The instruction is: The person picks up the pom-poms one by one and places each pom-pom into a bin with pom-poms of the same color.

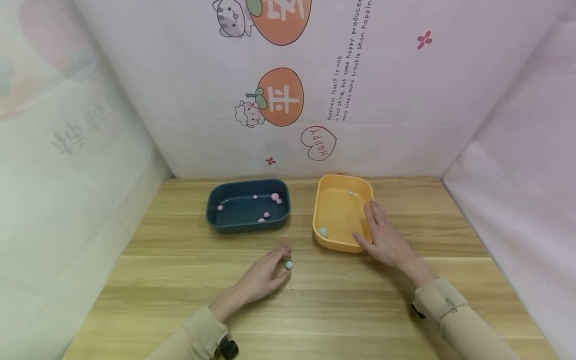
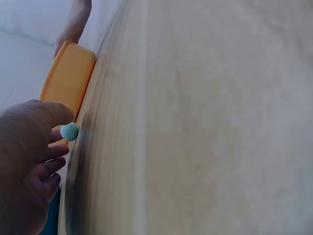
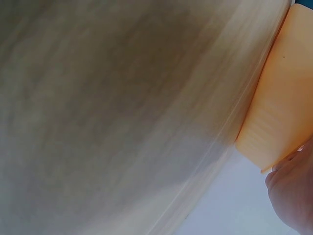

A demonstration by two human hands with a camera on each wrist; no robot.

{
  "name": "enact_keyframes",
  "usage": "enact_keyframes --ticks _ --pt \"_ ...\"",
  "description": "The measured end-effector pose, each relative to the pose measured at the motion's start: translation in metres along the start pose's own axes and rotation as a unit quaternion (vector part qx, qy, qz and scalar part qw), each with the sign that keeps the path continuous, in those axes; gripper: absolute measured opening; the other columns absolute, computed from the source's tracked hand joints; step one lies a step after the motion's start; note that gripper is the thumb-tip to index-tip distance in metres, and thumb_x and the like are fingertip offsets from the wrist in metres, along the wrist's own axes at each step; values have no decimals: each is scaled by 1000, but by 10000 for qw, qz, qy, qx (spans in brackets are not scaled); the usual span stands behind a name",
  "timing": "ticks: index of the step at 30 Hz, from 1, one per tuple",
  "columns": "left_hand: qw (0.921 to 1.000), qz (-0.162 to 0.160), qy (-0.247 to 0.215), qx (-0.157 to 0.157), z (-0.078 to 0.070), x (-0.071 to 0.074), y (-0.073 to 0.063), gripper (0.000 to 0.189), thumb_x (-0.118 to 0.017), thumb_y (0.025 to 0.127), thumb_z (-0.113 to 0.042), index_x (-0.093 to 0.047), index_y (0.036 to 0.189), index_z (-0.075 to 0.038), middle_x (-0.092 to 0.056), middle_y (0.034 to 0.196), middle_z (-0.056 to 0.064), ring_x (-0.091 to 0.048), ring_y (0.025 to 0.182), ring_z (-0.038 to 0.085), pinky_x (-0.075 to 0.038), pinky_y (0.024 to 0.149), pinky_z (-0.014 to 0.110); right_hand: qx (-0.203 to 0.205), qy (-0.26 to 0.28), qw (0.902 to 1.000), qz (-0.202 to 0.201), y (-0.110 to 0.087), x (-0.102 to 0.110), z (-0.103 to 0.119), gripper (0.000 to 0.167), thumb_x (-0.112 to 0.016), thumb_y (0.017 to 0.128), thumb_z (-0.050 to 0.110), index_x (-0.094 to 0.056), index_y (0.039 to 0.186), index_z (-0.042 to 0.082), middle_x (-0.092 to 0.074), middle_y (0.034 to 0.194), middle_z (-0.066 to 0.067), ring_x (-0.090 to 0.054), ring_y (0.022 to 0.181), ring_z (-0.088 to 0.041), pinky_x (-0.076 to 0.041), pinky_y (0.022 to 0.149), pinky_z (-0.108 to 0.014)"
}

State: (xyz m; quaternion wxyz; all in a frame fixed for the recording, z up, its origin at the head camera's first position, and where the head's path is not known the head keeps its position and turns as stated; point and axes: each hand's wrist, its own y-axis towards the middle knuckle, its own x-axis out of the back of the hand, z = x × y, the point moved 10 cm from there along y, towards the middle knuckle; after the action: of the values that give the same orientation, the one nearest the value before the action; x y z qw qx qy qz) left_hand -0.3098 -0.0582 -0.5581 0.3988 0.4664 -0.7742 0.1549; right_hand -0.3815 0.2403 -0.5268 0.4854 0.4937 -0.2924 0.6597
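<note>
My left hand (image 1: 261, 277) is low over the table, thumb and fingers curved about a small light blue ball (image 1: 289, 265). In the left wrist view that ball (image 2: 69, 131) sits right at the thumb tip, with the index finger behind it. At the right side of the yellow tray (image 1: 343, 246), my right hand (image 1: 388, 242) rests with spread, nearly straight fingers over the rim. Inside that tray lie a light blue ball (image 1: 323, 232) at the front left corner and a smaller one (image 1: 351, 193) at the back.
Left of the yellow tray stands a dark blue tray (image 1: 247, 228) holding several pink balls (image 1: 275, 197) of different sizes. Both trays are toward the back of the wooden table (image 1: 171, 280). Printed white cloth (image 1: 382, 145) hangs behind the table and along both sides.
</note>
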Motion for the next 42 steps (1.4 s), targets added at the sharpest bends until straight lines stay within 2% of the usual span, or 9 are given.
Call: enact_keyframes --ticks 12,23,37,40,42 --pt "9999 -118 -59 44 3 -3 2 23 -72 108 -17 -68 130 -13 -63 160 13 -51 158 35 -45 129 54 -19 25 10000 -13 0 0 0 99 -51 114 53 -1 174 -7 6 183 -30 -4 170 -54 -18 136 -70" --pt "9997 -165 156 -57 2 -4 3 10 -71 108 -18 -69 117 -14 -64 159 14 -49 160 35 -43 130 54 -22 14 10000 -20 1 1 0 99 -51 113 53 -3 173 -8 6 183 -30 -4 170 -53 -18 136 -70" --pt "9997 -205 10 -148 -7 6 5 9 -72 107 -16 -69 115 -14 -68 153 14 -51 159 35 -43 130 54 -7 46 10000 -33 1 0 0 99 -51 113 53 -3 173 -9 6 183 -30 -5 170 -54 -17 136 -71" --pt "9994 -247 7 -223 -11 8 5 12 -72 107 -16 -70 117 -12 -71 149 13 -56 154 35 -46 128 53 -10 63 10000 -26 1 -1 -1 99 -50 114 54 -1 173 -8 7 183 -30 -4 170 -55 -17 136 -71" --pt "9991 -302 -13 -284 -13 9 6 13 -72 107 -15 -70 119 -10 -73 143 12 -64 145 33 -52 124 51 -11 74 10000 -20 0 -1 -1 99 -50 114 54 0 174 -7 8 183 -29 -4 170 -55 -17 135 -72"
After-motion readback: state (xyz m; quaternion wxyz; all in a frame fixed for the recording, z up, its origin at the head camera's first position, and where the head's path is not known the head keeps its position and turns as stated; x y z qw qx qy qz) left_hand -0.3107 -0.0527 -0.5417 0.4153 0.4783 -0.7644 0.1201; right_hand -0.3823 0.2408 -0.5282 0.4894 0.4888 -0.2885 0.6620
